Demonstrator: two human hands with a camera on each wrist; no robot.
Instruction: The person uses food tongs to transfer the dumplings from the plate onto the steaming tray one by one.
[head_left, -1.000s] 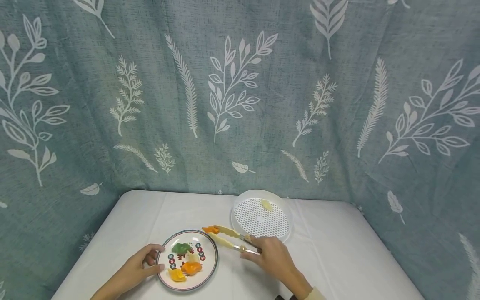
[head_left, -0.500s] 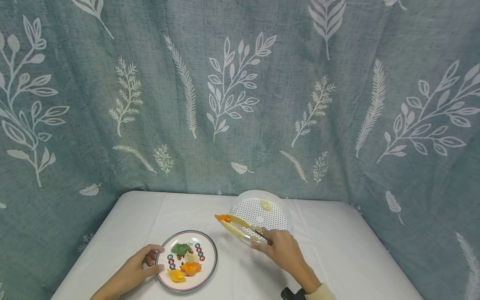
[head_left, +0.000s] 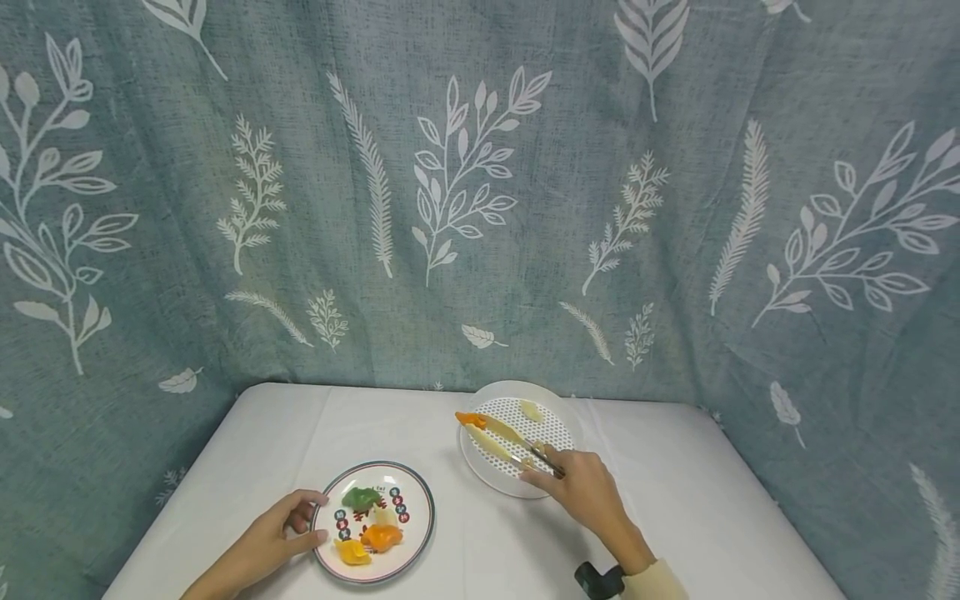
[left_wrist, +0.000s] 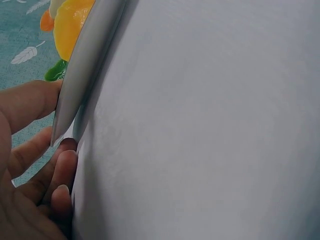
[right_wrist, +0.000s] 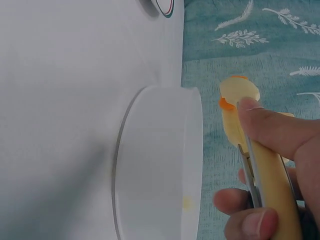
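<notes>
My left hand (head_left: 273, 537) grips the left rim of a patterned round plate (head_left: 411, 554), thumb and fingers on its edge. On the plate lie a glossy green piece (head_left: 362, 498), an orange piece (head_left: 382, 537), a yellow piece (head_left: 352, 551) and a pale piece (head_left: 385, 516). In my right hand (head_left: 588, 492) is a pair of tongs (head_left: 507, 430) with cream-coloured tips and metal arms. Those tips pinch another orange piece (head_left: 468, 419) above the left side of a white round strainer basket (head_left: 517, 389). The right wrist view shows the basket wall (right_wrist: 155, 160) below the tongs' handle (right_wrist: 274, 185).
Inside the basket, near its back, rests a pale yellow piece (head_left: 531, 410). White cloth (head_left: 285, 442) covers the table. Behind it hangs a blue-green leaf-patterned curtain (head_left: 390, 333). A dark wrist strap (head_left: 600, 581) sits by the right sleeve (head_left: 656, 581).
My right hand has carried the orange piece in the tongs away from the plate's upper right edge, rightward and back to the basket. The left hand and plate have stayed put.
</notes>
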